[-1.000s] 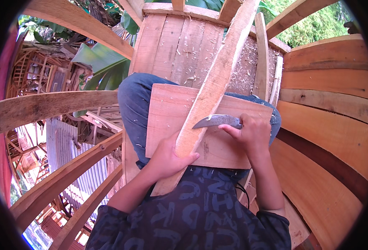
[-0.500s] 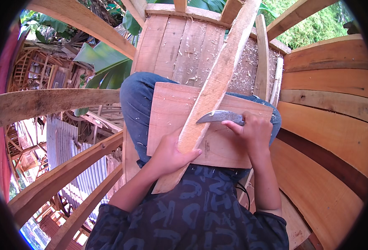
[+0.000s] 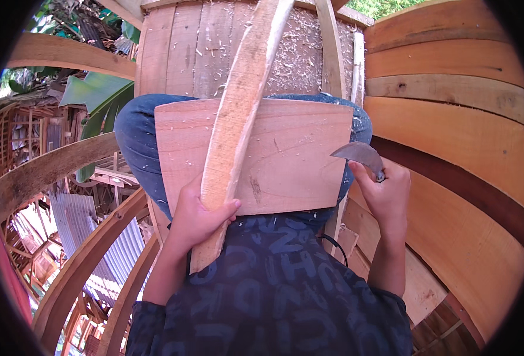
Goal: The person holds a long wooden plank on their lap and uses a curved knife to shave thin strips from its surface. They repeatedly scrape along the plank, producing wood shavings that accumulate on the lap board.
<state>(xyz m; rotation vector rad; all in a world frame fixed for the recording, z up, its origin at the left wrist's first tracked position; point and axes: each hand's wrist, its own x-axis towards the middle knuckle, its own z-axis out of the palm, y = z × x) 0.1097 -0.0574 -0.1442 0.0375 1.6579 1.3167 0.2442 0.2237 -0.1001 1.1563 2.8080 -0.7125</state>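
Note:
My left hand (image 3: 198,216) is wrapped round the near part of a long wooden strip (image 3: 232,127), its thumb across the top. The strip has rough-hewn edges and slants away from my lap, its far end beyond the top of the picture. Under it a flat wooden board (image 3: 294,154) lies across my thighs. In my right hand (image 3: 388,193), to the right of the board, is a knife (image 3: 361,155) with a short curved blade pointing left. The fingers hide its handle. The blade is apart from the strip.
Pale wood shavings (image 3: 297,53) are scattered over the plank floor (image 3: 185,53) ahead. A plank wall (image 3: 452,124) rises close on my right. To the left run wooden rails (image 3: 84,264), with corrugated metal sheets (image 3: 90,231) and a banana leaf (image 3: 99,98) beyond them.
The knife has come off the strip, and my right hand has drawn it to the right, past the board's edge. My left hand keeps its grip on the strip. The view has shifted.

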